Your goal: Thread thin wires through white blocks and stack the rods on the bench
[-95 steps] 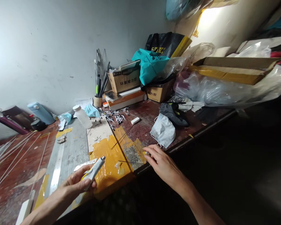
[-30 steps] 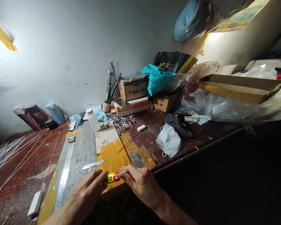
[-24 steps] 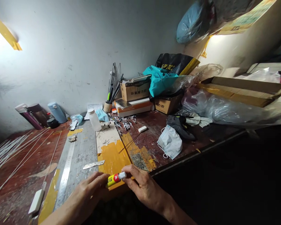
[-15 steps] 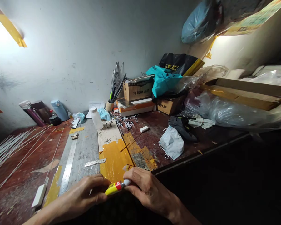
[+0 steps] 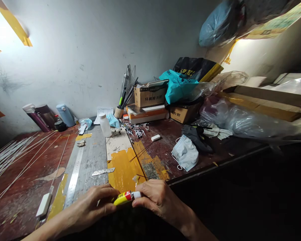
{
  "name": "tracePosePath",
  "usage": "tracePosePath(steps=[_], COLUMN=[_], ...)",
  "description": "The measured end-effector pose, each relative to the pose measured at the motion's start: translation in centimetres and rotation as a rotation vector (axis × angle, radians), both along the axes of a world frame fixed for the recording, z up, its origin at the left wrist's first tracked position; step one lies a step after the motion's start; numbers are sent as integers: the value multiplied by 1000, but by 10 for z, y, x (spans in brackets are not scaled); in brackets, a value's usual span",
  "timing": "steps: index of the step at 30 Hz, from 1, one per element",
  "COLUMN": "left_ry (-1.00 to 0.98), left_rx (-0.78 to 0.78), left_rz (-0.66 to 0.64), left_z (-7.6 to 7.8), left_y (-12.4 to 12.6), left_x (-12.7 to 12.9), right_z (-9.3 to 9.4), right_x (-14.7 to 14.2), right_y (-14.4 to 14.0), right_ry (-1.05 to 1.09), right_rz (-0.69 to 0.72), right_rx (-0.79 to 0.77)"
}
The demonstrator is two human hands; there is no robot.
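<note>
Your left hand (image 5: 100, 199) held the yellow and red tube (image 5: 122, 198) by its yellow end, with the fingers bent narrowly around it. Your right hand (image 5: 157, 197) pinched the white cap (image 5: 137, 194) at the other end of the tube, between the thumb and the fingers. The tube was in the near middle of the scene, between your two hands, at the near edge of the board with yellow tape (image 5: 122, 167). It lay almost level, with the cap to the right and a little higher.

Just beyond your right fingers there was a thin dark stick (image 5: 142, 176). To the left of the taped board, a metal blade (image 5: 103, 171) rested on the grey board (image 5: 91, 157), and farther left lay a long ruler (image 5: 74, 177). Thin white rods (image 5: 12, 155) were spread at the far left of the table (image 5: 27, 197).

On the right side, a white mask (image 5: 187, 154) lay near the dark glove (image 5: 197, 139). Farther away, a white bottle (image 5: 105, 126) stood left of many small black and white pieces (image 5: 139, 133), and behind these were cardboard boxes (image 5: 152, 96).
</note>
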State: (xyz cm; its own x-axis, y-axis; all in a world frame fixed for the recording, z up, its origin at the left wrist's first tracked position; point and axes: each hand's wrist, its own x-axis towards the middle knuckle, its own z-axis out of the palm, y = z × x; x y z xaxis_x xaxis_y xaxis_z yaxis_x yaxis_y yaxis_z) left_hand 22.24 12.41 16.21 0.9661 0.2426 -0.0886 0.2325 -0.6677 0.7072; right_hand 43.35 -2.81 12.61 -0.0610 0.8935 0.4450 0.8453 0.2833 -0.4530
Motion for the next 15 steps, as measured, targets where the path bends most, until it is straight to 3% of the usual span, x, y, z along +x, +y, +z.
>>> tracePosePath(steps=[8, 11, 15], left_ry=[-23, -28, -42], left_rx=[15, 67, 289], left_rz=[-73, -40, -38], left_z=[10, 11, 10], left_y=[-4, -10, -18], left_x=[6, 6, 3], right_z=[0, -2, -30], right_x=[-2, -5, -7], right_y=[2, 2, 0], right_ry=[-7, -41, -11], right_rz=[5, -2, -105], right_rx=[-26, -25, -20])
